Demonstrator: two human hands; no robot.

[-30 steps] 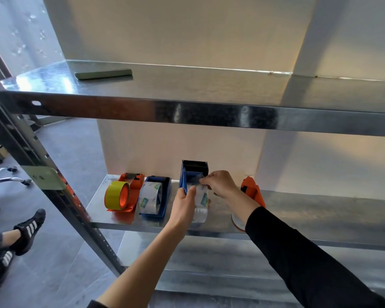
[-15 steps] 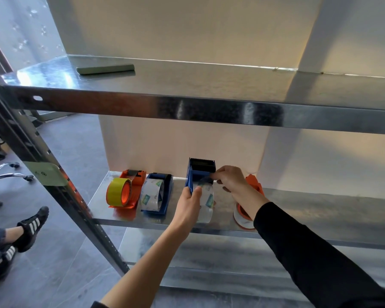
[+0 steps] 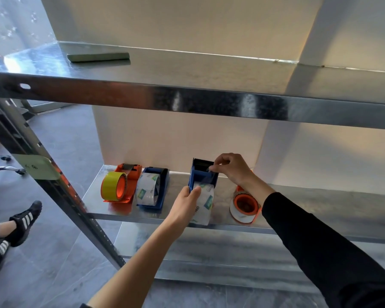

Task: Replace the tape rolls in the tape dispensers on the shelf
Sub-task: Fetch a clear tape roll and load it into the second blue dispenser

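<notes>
my left hand (image 3: 187, 204) grips the blue plastic tape dispenser with the black toothed cutter (image 3: 201, 174) from its left side. its thumb lies across the clear tape roll with green printed labels (image 3: 206, 204) seated in the dispenser, at the front edge of the lower galvanised steel shelf (image 3: 320, 203). my right hand (image 3: 230, 168) is closed in a fingertip pinch at the dispenser's top right corner, just below the cutter. i judge it holds the loose end of film (image 3: 206, 180) drawn up from the roll, though the film is too clear to be sure.

to do this well, i should pin the body down with the left hand so it cannot slide on the slick metal. the film wants to be taut and square to the side walls, laid over the teeth and pressed down, never folding back on itself.

on the same shelf to the left stand an orange dispenser with a yellow roll (image 3: 120, 185) and, just beside it, a second blue dispenser with a clear roll (image 3: 152, 188). by my right forearm sits an orange dispenser with a whitish roll (image 3: 245, 205). a flat green bar (image 3: 98, 57) lies on the upper steel shelf (image 3: 209, 70). past the frame are a grey tiled floor (image 3: 65, 274), a chair's castor base (image 3: 7, 167) and another person's black striped shoes (image 3: 25, 218).
</notes>
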